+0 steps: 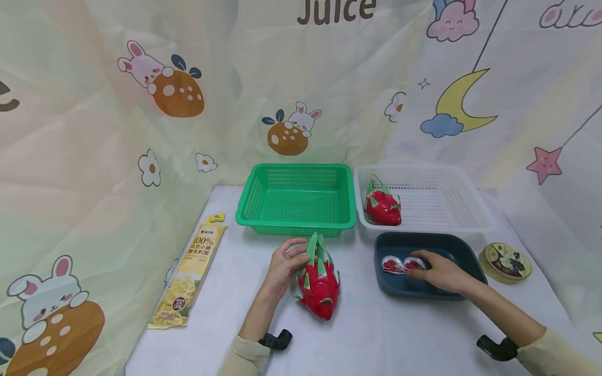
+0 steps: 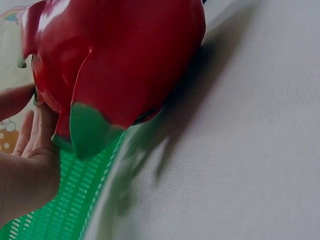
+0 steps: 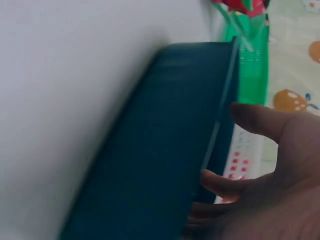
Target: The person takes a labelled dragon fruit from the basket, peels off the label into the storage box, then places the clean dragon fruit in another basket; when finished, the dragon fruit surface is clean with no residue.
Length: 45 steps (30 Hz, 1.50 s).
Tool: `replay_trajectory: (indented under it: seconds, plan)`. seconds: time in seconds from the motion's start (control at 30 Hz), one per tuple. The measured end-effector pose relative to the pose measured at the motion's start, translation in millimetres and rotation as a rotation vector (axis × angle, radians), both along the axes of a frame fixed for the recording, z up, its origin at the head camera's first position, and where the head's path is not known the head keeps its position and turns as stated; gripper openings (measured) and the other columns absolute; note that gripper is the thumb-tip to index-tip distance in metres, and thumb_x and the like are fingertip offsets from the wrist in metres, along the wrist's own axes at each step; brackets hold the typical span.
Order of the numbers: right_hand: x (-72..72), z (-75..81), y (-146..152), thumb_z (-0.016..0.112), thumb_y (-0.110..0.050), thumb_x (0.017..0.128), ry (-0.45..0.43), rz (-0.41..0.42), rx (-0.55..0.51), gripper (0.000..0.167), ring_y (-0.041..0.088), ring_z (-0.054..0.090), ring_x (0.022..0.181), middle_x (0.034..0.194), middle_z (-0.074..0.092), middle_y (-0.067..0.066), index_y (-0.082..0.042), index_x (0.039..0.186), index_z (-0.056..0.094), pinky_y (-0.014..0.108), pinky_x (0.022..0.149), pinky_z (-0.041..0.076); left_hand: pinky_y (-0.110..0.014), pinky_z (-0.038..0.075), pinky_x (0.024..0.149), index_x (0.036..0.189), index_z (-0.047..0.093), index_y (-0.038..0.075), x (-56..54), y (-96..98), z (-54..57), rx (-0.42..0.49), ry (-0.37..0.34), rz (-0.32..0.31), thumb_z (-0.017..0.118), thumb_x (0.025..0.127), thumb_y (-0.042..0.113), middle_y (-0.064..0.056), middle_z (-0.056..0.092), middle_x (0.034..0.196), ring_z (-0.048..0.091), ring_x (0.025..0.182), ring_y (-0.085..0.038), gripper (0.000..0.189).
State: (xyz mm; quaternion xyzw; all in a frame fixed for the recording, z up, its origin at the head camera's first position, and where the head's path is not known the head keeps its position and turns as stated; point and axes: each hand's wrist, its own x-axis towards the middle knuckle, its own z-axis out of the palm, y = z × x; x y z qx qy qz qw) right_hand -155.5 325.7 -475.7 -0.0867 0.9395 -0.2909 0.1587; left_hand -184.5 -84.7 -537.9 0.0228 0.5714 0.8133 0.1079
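A red dragon fruit [image 1: 321, 290] with green leaf tips leans in my left hand [image 1: 288, 263], whose thumb and fingers hold it near its leafy top. The left wrist view shows this dragon fruit [image 2: 130, 60] large and close over the white cloth. My right hand [image 1: 439, 270] reaches into a dark blue tray [image 1: 423, 292], its fingertips at one of two small round red-and-white pieces [image 1: 392, 265]. From the right wrist, thumb and fingers of the right hand [image 3: 270, 165] are spread over the tray's rim; the tray wall hides the round pieces there.
Behind stand a green basket [image 1: 295, 227] and a white basket [image 1: 437, 225] holding another dragon fruit [image 1: 383, 208]. A round tin [image 1: 507, 261] sits right of the tray. At the left lie a pasta packet [image 1: 190, 277] and a small yellow packet [image 1: 216, 218].
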Motion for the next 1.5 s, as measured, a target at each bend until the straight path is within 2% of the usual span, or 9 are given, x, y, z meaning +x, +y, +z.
replay_trajectory:
  seconds: [0.13, 0.33, 0.43, 0.57, 0.77, 0.83, 1.13, 1.33, 1.5]
  plan:
    - [2.0, 11.5, -11.4, 0.068, -0.041, 0.1, 0.009, -0.03, -0.07, 0.067, 0.053, 0.053, 0.126, 0.142, 0.054, 0.035, 0.004, 0.145, 0.051, 0.071, 0.096, 0.05, -0.028, 0.061, 0.085, 0.148, 0.043, -0.008, 0.5, -0.7, 0.4, 0.008, -0.004, -0.005, 0.073, 0.094, 0.002, -0.02, 0.073, 0.123, 0.078, 0.093, -0.019, 0.063]
    - [4.2, 26.2, -37.8, 0.07, -0.03, 0.101, 0.07, -0.026, -0.311, 0.051, 0.045, 0.063, 0.125, 0.136, 0.064, 0.025, 0.0, 0.141, 0.058, 0.05, 0.094, 0.06, -0.029, 0.061, 0.085, 0.147, 0.045, -0.008, -0.8, -1.7, -0.2, 0.009, 0.003, -0.007, 0.073, 0.094, 0.002, -0.022, 0.072, 0.123, 0.078, 0.093, -0.019, 0.061]
    - [5.0, 29.0, -54.3, 0.07, -0.021, 0.101, 0.049, 0.012, -0.441, 0.043, 0.034, 0.069, 0.116, 0.13, 0.068, 0.021, 0.0, 0.138, 0.061, 0.039, 0.09, 0.062, -0.028, 0.061, 0.085, 0.147, 0.045, -0.008, -1.4, -1.7, -0.2, 0.011, 0.01, -0.012, 0.072, 0.094, 0.001, -0.022, 0.072, 0.123, 0.078, 0.093, -0.019, 0.06]
    - [3.8, 29.1, -77.5, 0.07, -0.022, 0.101, -0.017, 0.066, -0.51, 0.042, 0.026, 0.071, 0.112, 0.129, 0.069, 0.016, -0.003, 0.137, 0.062, 0.034, 0.092, 0.061, -0.028, 0.061, 0.086, 0.146, 0.046, -0.007, -2.3, -2.6, 1.4, -0.001, 0.021, -0.008, 0.073, 0.094, 0.002, -0.014, 0.075, 0.117, 0.077, 0.094, -0.018, 0.059]
    - [-1.6, 16.2, -110.0, 0.071, -0.016, 0.099, -0.139, 0.141, -0.611, 0.047, 0.042, 0.069, 0.115, 0.13, 0.066, 0.025, 0.004, 0.139, 0.056, 0.045, 0.093, 0.061, -0.029, 0.062, 0.085, 0.145, 0.048, -0.006, -3.2, -3.3, 2.6, -0.009, 0.021, 0.006, 0.073, 0.094, 0.002, -0.013, 0.076, 0.117, 0.077, 0.093, -0.016, 0.058]
    - [-2.5, 9.0, -120.5, 0.072, -0.017, 0.099, -0.172, 0.134, -0.635, 0.048, 0.044, 0.068, 0.115, 0.131, 0.064, 0.027, 0.004, 0.139, 0.056, 0.049, 0.092, 0.061, -0.028, 0.062, 0.084, 0.145, 0.048, -0.007, -2.8, -2.9, 2.0, -0.006, 0.024, 0.011, 0.073, 0.094, 0.002, -0.013, 0.076, 0.116, 0.077, 0.093, -0.016, 0.057]
    - [4.2, -22.6, -144.7, 0.071, -0.011, 0.098, -0.301, 0.042, -0.712, 0.048, 0.034, 0.073, 0.104, 0.122, 0.067, 0.027, 0.009, 0.138, 0.054, 0.056, 0.087, 0.061, -0.03, 0.062, 0.086, 0.139, 0.056, 0.0, 3.6, -0.4, -2.3, -0.017, -0.007, -0.004, 0.075, 0.093, 0.003, -0.015, 0.075, 0.117, 0.076, 0.095, -0.017, 0.05]
    - [4.7, -30.9, -150.1, 0.073, -0.014, 0.098, -0.311, -0.028, -0.762, 0.049, 0.025, 0.073, 0.098, 0.119, 0.068, 0.024, 0.009, 0.137, 0.055, 0.054, 0.085, 0.062, -0.029, 0.061, 0.087, 0.142, 0.053, -0.003, 1.7, -0.6, -0.5, -0.019, 0.002, -0.002, 0.075, 0.093, 0.003, -0.016, 0.075, 0.118, 0.075, 0.097, -0.015, 0.055]
    - [6.1, -31.8, -151.5, 0.076, -0.011, 0.095, -0.289, -0.06, -0.796, 0.051, 0.029, 0.074, 0.101, 0.12, 0.07, 0.025, 0.009, 0.136, 0.055, 0.052, 0.084, 0.062, -0.029, 0.061, 0.087, 0.145, 0.049, -0.007, 2.5, -3.8, 0.0, -0.026, 0.014, -0.008, 0.076, 0.091, 0.002, -0.02, 0.073, 0.123, 0.075, 0.098, -0.015, 0.06]
